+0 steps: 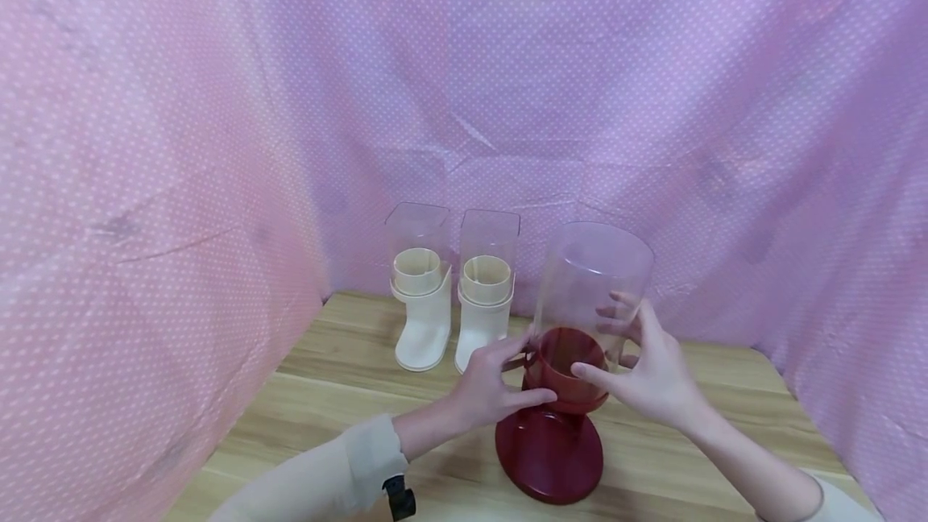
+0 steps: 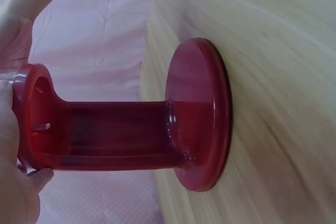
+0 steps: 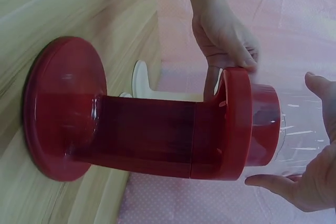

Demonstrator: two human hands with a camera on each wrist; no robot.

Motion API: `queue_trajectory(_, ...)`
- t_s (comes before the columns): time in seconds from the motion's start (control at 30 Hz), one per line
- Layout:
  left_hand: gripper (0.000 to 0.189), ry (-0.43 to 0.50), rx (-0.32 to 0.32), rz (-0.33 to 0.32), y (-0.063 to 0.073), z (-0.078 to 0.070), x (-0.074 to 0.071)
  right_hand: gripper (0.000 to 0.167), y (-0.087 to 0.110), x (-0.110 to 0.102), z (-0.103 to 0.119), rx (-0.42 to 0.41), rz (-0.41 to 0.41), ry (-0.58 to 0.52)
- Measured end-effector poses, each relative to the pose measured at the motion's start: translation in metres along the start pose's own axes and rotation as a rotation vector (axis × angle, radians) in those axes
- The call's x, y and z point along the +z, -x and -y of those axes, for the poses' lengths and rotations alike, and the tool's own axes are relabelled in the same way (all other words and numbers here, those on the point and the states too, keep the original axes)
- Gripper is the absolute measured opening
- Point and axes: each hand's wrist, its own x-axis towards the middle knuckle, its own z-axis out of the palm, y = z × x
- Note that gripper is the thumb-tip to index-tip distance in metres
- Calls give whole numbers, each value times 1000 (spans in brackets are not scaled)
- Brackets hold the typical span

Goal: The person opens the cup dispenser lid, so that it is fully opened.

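A red stand (image 1: 548, 457) with a round base and a ring-shaped collar (image 3: 236, 124) stands upright on the table. A red cup-shaped part (image 3: 265, 124) sits in the collar, at the bottom of a tall clear cylindrical container (image 1: 590, 280). My left hand (image 1: 487, 385) grips the collar from the left; in the right wrist view its fingertips touch the collar's rim. Higher up, my right hand (image 1: 660, 377) holds the clear container from the right, thumb in front and fingers behind. The left wrist view shows the stand's hollow column (image 2: 115, 135) and part of the left hand (image 2: 18, 182).
Behind and to the left stand two white stands, one (image 1: 424, 333) beside the other (image 1: 478, 325), each topped with a clear squarish container. The wooden table (image 1: 348, 393) is enclosed by pink dotted cloth (image 1: 507, 63) at the back and sides.
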Motion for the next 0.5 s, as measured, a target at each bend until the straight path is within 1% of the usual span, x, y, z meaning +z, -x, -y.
queue_trajectory(0.1, 81, 26, -8, -25, 4, -1, 1, 99, 1, 1, 1, -9, 5, 2)
queue_trajectory(0.2, 83, 75, -20, -49, 8, -1, 2, 101, 3, 2, 0, -14, 12, 4)
queue_trajectory(0.27, 85, 87, -5, -68, 9, 0, 3, 101, 5, 2, 0, -13, 14, 0)
queue_trajectory(0.33, 86, 63, 21, -75, 9, 3, 3, 101, 7, 2, 0, -13, 17, -5)
queue_trajectory(0.4, 87, 35, 24, -69, 8, 6, 3, 100, 8, 2, -1, -7, 19, -7)
queue_trajectory(0.43, 89, 31, 12, -53, 8, 8, 2, 101, 8, 3, -1, -5, 21, -11)
queue_trajectory(0.5, 92, 33, -43, -1, 5, 11, -1, 101, 9, 3, -1, 2, 21, -13)
